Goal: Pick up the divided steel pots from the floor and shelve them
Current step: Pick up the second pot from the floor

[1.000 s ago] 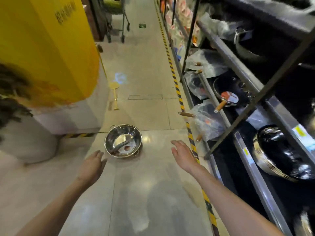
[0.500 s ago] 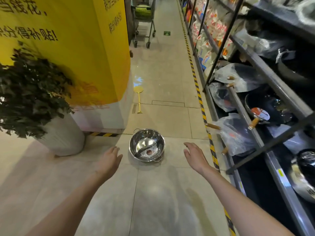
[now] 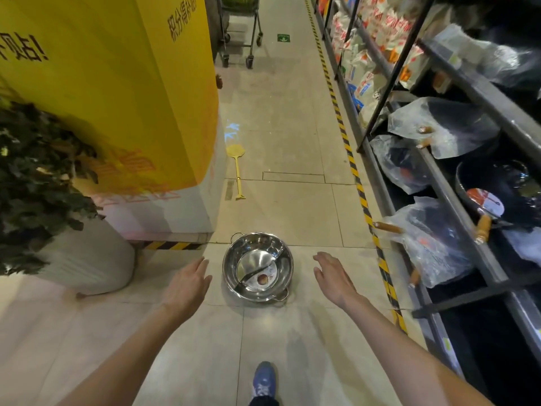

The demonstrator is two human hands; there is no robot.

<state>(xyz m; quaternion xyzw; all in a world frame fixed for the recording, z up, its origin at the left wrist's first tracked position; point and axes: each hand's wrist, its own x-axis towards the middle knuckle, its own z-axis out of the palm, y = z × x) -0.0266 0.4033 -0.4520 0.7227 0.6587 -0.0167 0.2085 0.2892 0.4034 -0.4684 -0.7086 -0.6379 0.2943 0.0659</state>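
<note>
With both hands spread and empty, left hand and right hand flank the pot on the floor, reach underway; next, I'd judge, grip its rim handles.

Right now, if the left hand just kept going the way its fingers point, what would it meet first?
Probably not the pot. The left hand points forward and slightly right, past the near-left rim of the divided steel pot to bare floor. Depth is unclear, so it might brush the rim.
</note>
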